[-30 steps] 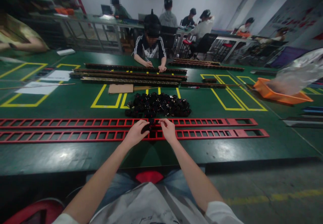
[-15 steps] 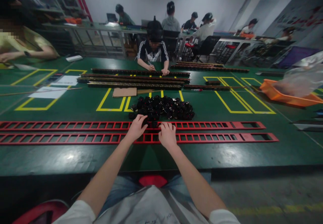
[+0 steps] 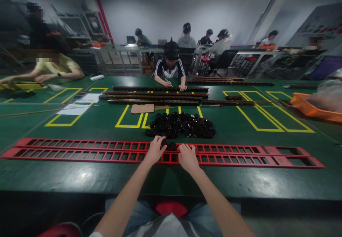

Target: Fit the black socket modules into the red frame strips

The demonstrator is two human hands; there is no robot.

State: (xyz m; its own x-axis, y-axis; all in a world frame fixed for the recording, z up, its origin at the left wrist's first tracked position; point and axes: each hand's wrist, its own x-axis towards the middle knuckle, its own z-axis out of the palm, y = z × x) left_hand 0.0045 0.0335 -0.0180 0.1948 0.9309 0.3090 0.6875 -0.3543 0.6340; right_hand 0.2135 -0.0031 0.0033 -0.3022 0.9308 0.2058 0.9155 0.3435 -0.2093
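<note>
Two long red slotted frames [image 3: 269,150] lie side by side across the table before me. My left hand [image 3: 155,151] pinches a small black part [image 3: 164,143] between thumb and fingers, over the far frame. Another small black part [image 3: 172,146] sits at that frame between my hands. My right hand [image 3: 188,157] rests over the frames just right of it, fingers curled down and closed; what is under its fingertips is hidden. Just beyond the frames is a heap of small black parts [image 3: 184,125].
Beyond the heap lie long dark strips [image 3: 155,100], a piece of cardboard [image 3: 142,109] and white papers [image 3: 72,109]. An orange bin [image 3: 315,109] with a plastic bag stands at right. A co-worker [image 3: 171,66] works across the green table [image 3: 80,180]; another person [image 3: 60,68] sits at left.
The view has tilted up and swung a little to the left, so everything sits lower and further right. Both hands stay at the frames; a black part shows more clearly at my left fingertips.
</note>
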